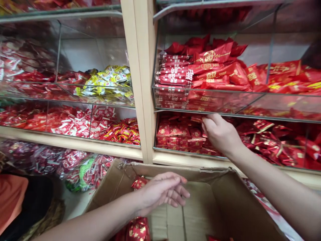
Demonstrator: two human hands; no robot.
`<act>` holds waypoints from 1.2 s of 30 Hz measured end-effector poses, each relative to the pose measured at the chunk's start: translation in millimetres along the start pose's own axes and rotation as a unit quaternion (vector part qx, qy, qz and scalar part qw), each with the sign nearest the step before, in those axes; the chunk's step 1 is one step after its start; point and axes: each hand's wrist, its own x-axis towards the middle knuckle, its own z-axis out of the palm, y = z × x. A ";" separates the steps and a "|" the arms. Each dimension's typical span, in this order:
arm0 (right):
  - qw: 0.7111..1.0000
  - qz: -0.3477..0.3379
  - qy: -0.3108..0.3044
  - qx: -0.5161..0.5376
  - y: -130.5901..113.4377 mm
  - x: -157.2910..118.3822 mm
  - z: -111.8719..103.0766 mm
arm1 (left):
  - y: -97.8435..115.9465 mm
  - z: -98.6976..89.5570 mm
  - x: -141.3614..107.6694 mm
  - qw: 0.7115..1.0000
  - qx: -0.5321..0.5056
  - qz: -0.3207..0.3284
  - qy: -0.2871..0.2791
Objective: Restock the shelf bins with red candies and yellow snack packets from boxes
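Observation:
My right hand (220,134) reaches into the lower right shelf bin, its fingers pinched at a red packet (197,118) on top of a stack of red, gold-patterned packets (175,130). Over the cardboard box (215,172) hangs my left hand (167,190), palm turned sideways, fingers apart and slightly curled, with nothing in it. Inside the box, several red packets with gold print (137,229) lie at the left, partly hidden by my left forearm. Another small red packet (139,182) shows behind my left wrist.
A pale wooden post (142,83) divides the shelves. Clear bins hold red packets (215,73) above right and yellow-wrapped sweets (107,83) at left. Bagged sweets (85,167) lie below the left shelf. Orange and black cloth (12,201) is at the lower left.

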 end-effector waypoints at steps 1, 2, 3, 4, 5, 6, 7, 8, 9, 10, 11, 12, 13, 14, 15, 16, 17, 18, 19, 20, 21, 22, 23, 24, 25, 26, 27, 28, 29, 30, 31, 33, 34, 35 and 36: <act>0.999 0.003 -0.030 -0.024 -1.1 5.5 2.6 | -0.8 0.8 -0.5 1.000 0.017 -0.009 -0.008; 0.998 0.003 -0.053 -0.041 -3.6 9.9 4.2 | -1.7 1.4 -1.0 0.999 0.036 -0.018 -0.016; 0.996 0.000 -0.067 -0.051 -6.8 13.2 5.2 | -2.7 2.0 -1.5 0.998 0.055 -0.025 -0.024; 0.996 -0.001 -0.075 -0.055 -10.2 15.5 5.8 | -3.8 2.4 -1.9 0.996 0.075 -0.030 -0.031; 0.995 -0.001 -0.080 -0.056 -13.1 16.9 6.4 | -5.2 2.7 -2.3 0.994 0.095 -0.035 -0.039; 0.995 0.001 -0.082 -0.057 -15.2 17.6 7.2 | -6.8 2.8 -2.5 0.992 0.111 -0.040 -0.047; 0.995 0.006 -0.086 -0.058 -16.3 17.7 8.4 | -8.6 2.9 -2.6 0.990 0.125 -0.046 -0.055; 0.994 0.015 -0.091 -0.061 -16.3 17.5 10.0 | -10.8 2.8 -2.6 0.987 0.136 -0.054 -0.063; 0.993 0.026 -0.097 -0.063 -15.2 17.4 12.1 | -13.1 2.5 -2.6 0.985 0.146 -0.062 -0.072; 0.992 0.038 -0.105 -0.064 -13.3 17.5 14.6 | -15.6 2.2 -2.4 0.982 0.154 -0.069 -0.082; 0.990 0.049 -0.114 -0.062 -10.7 18.1 17.3 | -18.1 1.7 -2.2 0.980 0.162 -0.075 -0.090; 0.989 0.059 -0.125 -0.056 -7.9 19.6 20.3 | -20.6 1.0 -2.0 0.977 0.172 -0.080 -0.097; 0.987 0.069 -0.136 -0.045 -4.9 21.8 23.3 | -23.0 0.1 -1.9 0.974 0.182 -0.086 -0.104; 0.986 0.083 -0.141 -0.033 -1.9 24.9 26.4 | -25.1 -1.1 -1.7 0.970 0.193 -0.093 -0.110; 0.984 0.105 -0.141 -0.019 0.8 28.6 29.5 | -26.9 -2.5 -1.6 0.967 0.207 -0.099 -0.113; 0.982 0.130 -0.137 -0.005 3.3 32.9 32.6 | -28.4 -4.3 -1.4 0.961 0.229 -0.101 -0.115; 0.979 0.157 -0.132 0.011 5.4 37.3 35.5 | -29.4 -6.2 -1.3 0.953 0.260 -0.099 -0.116; 0.975 0.178 -0.131 0.027 7.0 41.8 38.4 | -30.0 -8.2 -1.1 0.941 0.304 -0.094 -0.112; 0.971 0.194 -0.133 0.042 8.3 45.9 41.1 | -30.2 -10.2 -0.9 0.925 0.355 -0.086 -0.103; 0.968 0.200 -0.139 0.056 9.0 49.5 43.7 | -30.2 -12.1 -0.7 0.904 0.409 -0.078 -0.093; 0.966 0.200 -0.147 0.068 9.4 52.6 46.1 | -30.0 -13.7 -0.6 0.882 0.458 -0.071 -0.084; 0.966 0.197 -0.153 0.075 9.4 55.0 48.2 | -29.8 -15.2 -0.5 0.862 0.496 -0.068 -0.079; 0.966 0.192 -0.156 0.078 9.3 56.9 50.0 | -29.8 -16.4 -0.6 0.847 0.522 -0.066 -0.077; 0.967 0.183 -0.159 0.079 9.1 58.3 51.1 | -30.0 -17.5 -0.8 0.835 0.541 -0.062 -0.080; 0.968 0.171 -0.164 0.077 9.1 59.0 51.3 | -30.7 -18.6 -1.1 0.824 0.557 -0.055 -0.086; 0.970 0.159 -0.172 0.073 9.2 59.1 50.1 | -31.8 -19.7 -1.5 0.814 0.573 -0.044 -0.086; 0.969 0.150 -0.182 0.068 9.3 58.4 47.0 | -33.3 -21.0 -2.0 0.802 0.591 -0.027 -0.082; 0.969 0.139 -0.194 0.062 9.1 56.5 41.7 | -35.3 -22.4 -2.3 0.787 0.612 -0.007 -0.074; 0.969 0.128 -0.203 0.055 8.0 53.0 33.9 | -37.5 -23.9 -2.6 0.769 0.636 0.015 -0.066; 0.972 0.111 -0.201 0.048 5.5 47.6 23.6 | -40.0 -25.3 -2.8 0.748 0.660 0.036 -0.061; 0.977 0.089 -0.190 0.045 1.0 39.7 11.2 | -42.5 -26.6 -2.8 0.727 0.682 0.050 -0.061; 0.990 0.020 -0.130 0.059 -15.7 14.7 -16.5 | -47.9 -28.4 -2.4 0.689 0.718 0.058 -0.081; 0.991 -0.012 -0.099 0.091 -28.1 -2.9 -29.4 | -50.6 -29.1 -2.0 0.676 0.729 0.050 -0.093; 0.983 -0.065 -0.102 0.141 -42.7 -23.7 -39.8 | -53.4 -29.6 -1.6 0.670 0.735 0.036 -0.102; 0.967 -0.109 -0.115 0.197 -58.6 -47.2 -46.9 | -56.3 -30.2 -1.0 0.670 0.735 0.021 -0.107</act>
